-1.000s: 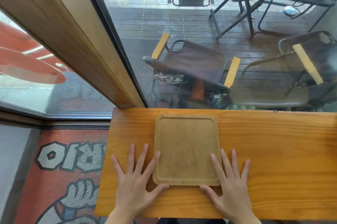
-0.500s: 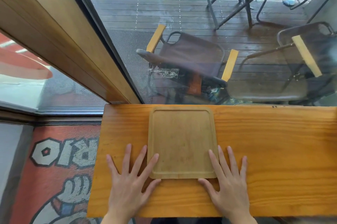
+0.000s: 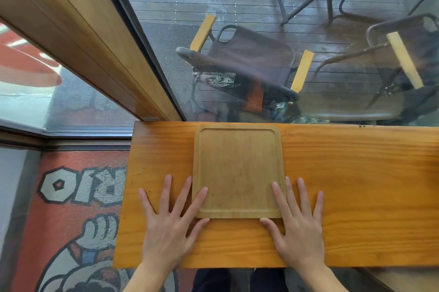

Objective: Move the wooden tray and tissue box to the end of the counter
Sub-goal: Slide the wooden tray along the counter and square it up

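The square wooden tray (image 3: pixel 237 168) lies flat on the orange wooden counter (image 3: pixel 361 187), near the counter's left end, with its far edge almost at the window. My left hand (image 3: pixel 166 227) lies flat at the tray's near left corner, index finger on the tray and thumb against its near edge. My right hand (image 3: pixel 299 227) mirrors it at the near right corner. Both hands have their fingers spread and bracket the tray between them. No tissue box is in view.
The counter ends at its left edge (image 3: pixel 126 184), above a painted floor (image 3: pixel 71 196). A glass window (image 3: pixel 237 42) and a wooden frame post (image 3: pixel 83 37) rise right behind the counter. Chairs and a table stand outside. The counter runs on to the right.
The tray has slid away from me toward the window, closing the gap at the counter's back edge. Both hands moved with it, keeping their places at its near corners.
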Demonstrator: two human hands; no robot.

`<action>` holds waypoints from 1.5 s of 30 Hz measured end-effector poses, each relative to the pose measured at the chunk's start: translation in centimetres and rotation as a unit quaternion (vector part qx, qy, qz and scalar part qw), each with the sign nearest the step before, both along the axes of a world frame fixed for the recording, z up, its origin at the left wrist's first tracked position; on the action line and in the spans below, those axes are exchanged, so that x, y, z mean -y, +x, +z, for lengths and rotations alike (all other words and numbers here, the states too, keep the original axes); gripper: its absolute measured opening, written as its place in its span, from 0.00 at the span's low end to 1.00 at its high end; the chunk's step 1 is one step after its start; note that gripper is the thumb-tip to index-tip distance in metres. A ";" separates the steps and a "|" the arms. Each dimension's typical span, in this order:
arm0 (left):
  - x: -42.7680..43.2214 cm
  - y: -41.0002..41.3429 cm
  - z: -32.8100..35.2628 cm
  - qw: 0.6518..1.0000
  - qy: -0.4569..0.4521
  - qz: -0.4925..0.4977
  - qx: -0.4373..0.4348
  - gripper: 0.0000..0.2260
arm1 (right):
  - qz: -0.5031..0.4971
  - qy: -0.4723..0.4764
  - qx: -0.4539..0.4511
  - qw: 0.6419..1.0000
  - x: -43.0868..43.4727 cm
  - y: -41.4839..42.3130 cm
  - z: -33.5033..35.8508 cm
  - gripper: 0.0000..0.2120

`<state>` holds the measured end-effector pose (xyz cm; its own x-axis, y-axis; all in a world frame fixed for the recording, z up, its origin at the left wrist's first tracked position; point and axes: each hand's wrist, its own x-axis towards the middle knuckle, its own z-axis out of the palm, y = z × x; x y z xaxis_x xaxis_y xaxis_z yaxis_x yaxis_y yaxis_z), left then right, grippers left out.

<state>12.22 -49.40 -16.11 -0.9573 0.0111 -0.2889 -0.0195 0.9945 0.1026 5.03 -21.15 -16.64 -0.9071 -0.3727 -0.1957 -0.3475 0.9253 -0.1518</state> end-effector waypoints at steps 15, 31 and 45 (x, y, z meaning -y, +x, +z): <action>0.1 -0.1 0.2 1.000 0.006 0.009 0.027 0.25 | 0.000 0.031 0.029 0.999 0.1 -0.2 0.2 0.33; 0.0 0.0 -0.2 1.000 0.006 0.006 0.011 0.25 | -0.009 0.000 0.046 0.999 0.0 -0.3 0.4 0.33; -0.2 -0.1 -0.1 1.000 -0.004 0.011 0.002 0.29 | -0.005 0.006 0.012 1.000 0.3 -0.3 0.3 0.35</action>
<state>12.11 -49.20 -16.21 -0.9564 -0.0116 -0.2918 -0.0410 0.9946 0.0949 4.69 -21.43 -16.31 -0.9057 -0.3613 -0.2217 -0.3346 0.9304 -0.1493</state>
